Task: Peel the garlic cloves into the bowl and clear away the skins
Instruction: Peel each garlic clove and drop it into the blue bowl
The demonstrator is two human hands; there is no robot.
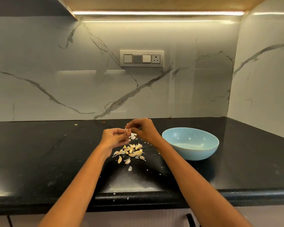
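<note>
While both hands work above the black countertop (236, 169) in the head view, the only view there is, the peeling looks barely begun: the blue bowl (190, 143) stands to the right of the hands and appears to hold nothing, though its near inner wall is hidden by the rim. The left hand (115, 136) has its fingers curled round a small clove (127, 128), of which only a pale tip shows, and the right hand (142, 128) pinches at that tip with thumb and forefinger, its other fingers bent; whether it has skin or flesh between them is too small to tell. Just below the hands lies the pile of garlic cloves (131, 150), mixed with loose papery skins (129, 168) that trail toward the counter's front edge, where a few flecks already sit on the rounded lip. The main risk, as I judge it, is that peeled and unpeeled pieces get confused, because skins are dropping straight onto the pile. A slippery clove could also pop from the pinch and skid off the dark surface. Light skins near the edge may drift to the floor when a forearm sweeps over them, making the clearing-up harder.
</note>
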